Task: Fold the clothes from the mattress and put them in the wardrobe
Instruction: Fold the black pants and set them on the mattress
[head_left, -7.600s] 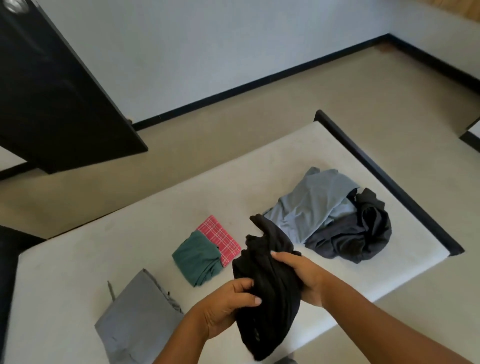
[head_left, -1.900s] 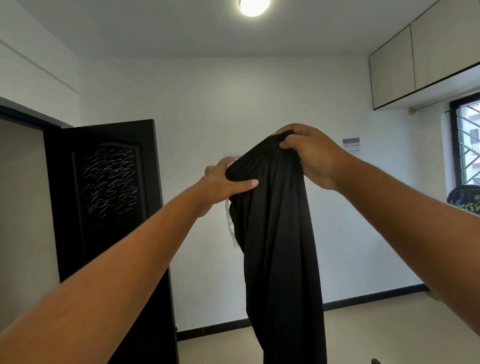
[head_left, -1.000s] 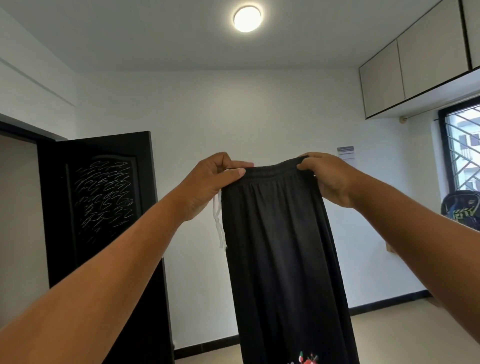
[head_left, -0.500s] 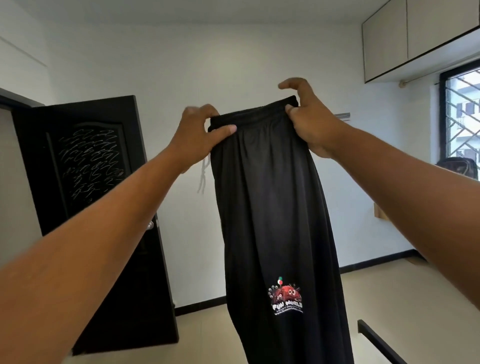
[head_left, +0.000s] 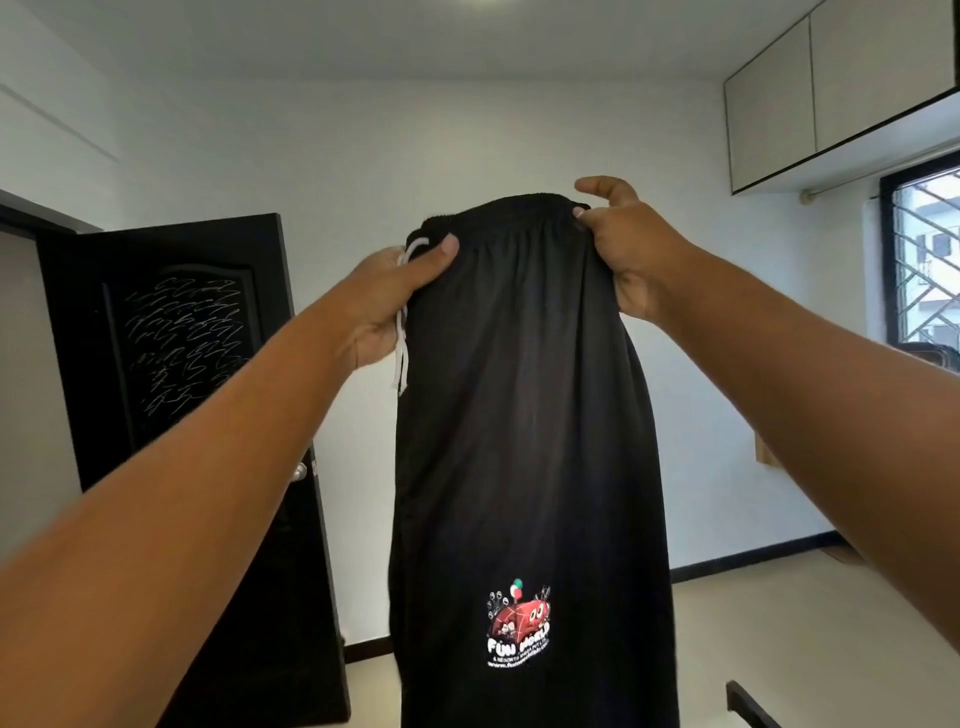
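Held black pants (head_left: 519, 415) aloft, hanging straight; pinched waistband (head_left: 509, 210) left end with left hand (head_left: 395, 296), right end with right hand (head_left: 628, 249).

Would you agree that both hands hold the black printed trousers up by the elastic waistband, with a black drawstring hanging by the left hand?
Not quite: the head view shows the drawstring is white, not black. The left hand and right hand do hold the black printed trousers by the elastic waistband.
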